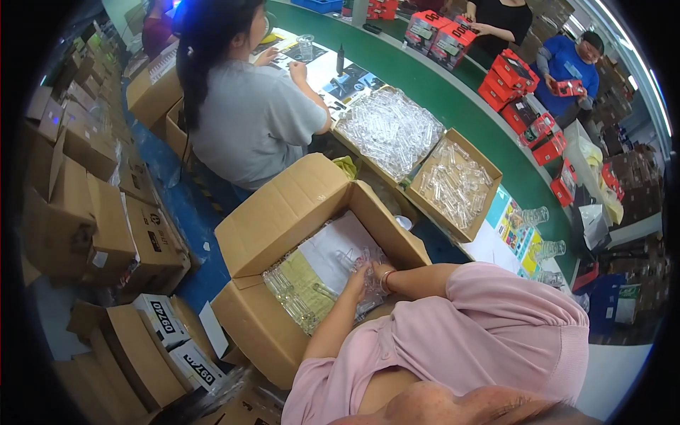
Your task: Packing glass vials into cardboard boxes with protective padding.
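Observation:
Both my hands reach down into an open cardboard box (273, 205) in front of me. My left hand (358, 279) and my right hand (380, 275) are close together near the box's right side, their fingers curled round clear, tube-like pieces (347, 259). The fingers partly hide these pieces, and I cannot tell how they divide between the hands. Inside the box, more clear tubes (285, 292) lie in rows along the left, beside a yellowish sheet (303, 273) and a white sheet (333, 244).
A wide tray (342, 134) and a smaller carton (496, 173), both full of clear tubes, stand on the bench. Clear cups (550, 249) stand to the right. A co-worker in grey (248, 113) sits ahead. Red boxes (506, 74) line the green conveyor (453, 95); cartons (152, 237) crowd the left.

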A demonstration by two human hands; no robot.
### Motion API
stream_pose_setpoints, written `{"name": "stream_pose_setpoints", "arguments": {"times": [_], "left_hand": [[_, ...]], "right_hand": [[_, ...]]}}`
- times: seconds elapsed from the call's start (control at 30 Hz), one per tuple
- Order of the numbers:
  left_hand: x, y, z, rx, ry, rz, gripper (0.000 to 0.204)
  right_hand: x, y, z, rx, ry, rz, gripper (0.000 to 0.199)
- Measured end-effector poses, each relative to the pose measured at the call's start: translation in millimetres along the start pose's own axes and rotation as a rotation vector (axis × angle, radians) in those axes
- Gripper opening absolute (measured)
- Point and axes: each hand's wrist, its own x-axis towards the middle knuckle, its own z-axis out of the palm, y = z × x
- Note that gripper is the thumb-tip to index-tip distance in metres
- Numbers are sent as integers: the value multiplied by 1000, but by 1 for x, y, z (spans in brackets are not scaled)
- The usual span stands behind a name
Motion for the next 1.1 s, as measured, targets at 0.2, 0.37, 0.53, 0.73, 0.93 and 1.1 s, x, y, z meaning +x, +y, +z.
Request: {"name": "stream_pose_setpoints", "arguments": {"times": [0.2, 0.37, 0.53, 0.73, 0.93, 1.1], "left_hand": [[-3, -15, -9, 50, 173, 318, 34], [-64, 18, 35, 154, 347, 550, 46], [-112, 51, 103, 566, 559, 1027, 48], [-73, 79, 186, 944, 349, 1432, 45], [48, 73, 264, 1027, 141, 1308, 50], [122, 48, 318, 751, -122, 674, 54]], "right_hand": [[-36, -11, 1, 47, 26, -113, 48], [-57, -37, 8, -52, -20, -413, 48], [-122, -74, -43, 328, 10, -1003, 45], [-130, -89, -162, 489, 305, -1390, 39], [-42, -53, -251, 556, 458, -988, 46], [44, 4, -306, 596, 525, -735, 51]]}}
